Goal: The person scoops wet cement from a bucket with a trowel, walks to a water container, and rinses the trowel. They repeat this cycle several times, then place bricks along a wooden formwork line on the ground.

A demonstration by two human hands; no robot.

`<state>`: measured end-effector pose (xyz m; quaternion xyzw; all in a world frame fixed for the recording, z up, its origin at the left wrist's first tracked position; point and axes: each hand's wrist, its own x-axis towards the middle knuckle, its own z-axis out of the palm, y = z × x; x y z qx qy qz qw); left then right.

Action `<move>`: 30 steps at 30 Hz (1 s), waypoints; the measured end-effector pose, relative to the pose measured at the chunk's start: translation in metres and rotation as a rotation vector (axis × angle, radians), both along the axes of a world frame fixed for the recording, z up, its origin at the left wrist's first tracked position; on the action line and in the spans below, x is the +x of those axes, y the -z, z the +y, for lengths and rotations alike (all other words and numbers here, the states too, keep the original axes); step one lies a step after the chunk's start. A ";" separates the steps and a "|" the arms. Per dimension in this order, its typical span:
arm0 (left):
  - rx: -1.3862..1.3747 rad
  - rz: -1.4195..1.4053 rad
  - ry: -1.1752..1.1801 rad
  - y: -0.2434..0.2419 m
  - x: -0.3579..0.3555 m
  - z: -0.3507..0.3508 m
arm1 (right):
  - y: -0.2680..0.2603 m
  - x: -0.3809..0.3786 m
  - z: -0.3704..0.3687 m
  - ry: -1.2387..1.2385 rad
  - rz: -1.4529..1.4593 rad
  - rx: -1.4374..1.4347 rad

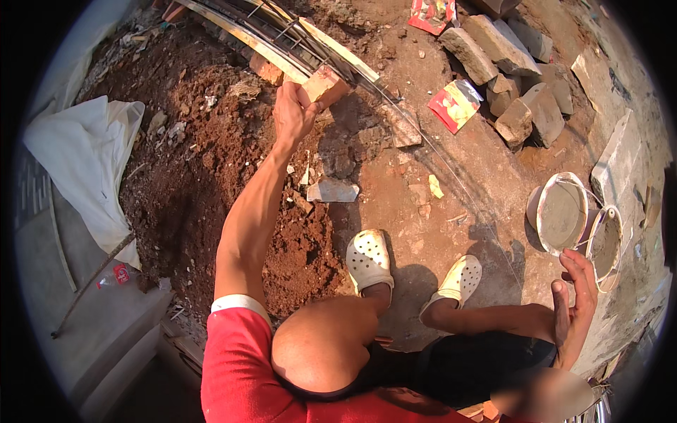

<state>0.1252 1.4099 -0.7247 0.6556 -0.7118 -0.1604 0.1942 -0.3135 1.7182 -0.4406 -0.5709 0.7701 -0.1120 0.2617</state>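
My left hand [294, 115] grips a reddish brick [325, 87] by its near end. The brick sits at the near end of two wooden boards [254, 46], which have steel rebar [283, 34] between them. Whether it rests on anything is hidden. Under the boards, just left of it, another brick [266, 69] shows. My right hand [576, 306] is raised by my right knee with nothing in it, its fingers apart. Just beyond its fingertips stands a white bucket [560, 214] of wet grey mortar, beside a second mortar bucket [605, 243].
A thin string [457, 180] runs from the boards past my right foot. Loose reddish soil [195, 185] is heaped on the left, beside a white sheet [87, 158]. Stone blocks [508, 69] are piled at upper right. A broken block [333, 190] lies ahead of my left clog [368, 259].
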 end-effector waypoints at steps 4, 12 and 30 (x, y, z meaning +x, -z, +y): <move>0.027 0.037 -0.024 0.020 -0.011 -0.008 | 0.000 -0.007 0.009 0.023 -0.016 0.008; 0.006 0.042 -0.088 0.035 -0.029 -0.020 | 0.001 -0.012 0.016 0.069 -0.054 -0.002; -0.035 -0.024 0.046 0.048 -0.017 -0.048 | 0.005 -0.009 -0.002 -0.019 -0.098 0.085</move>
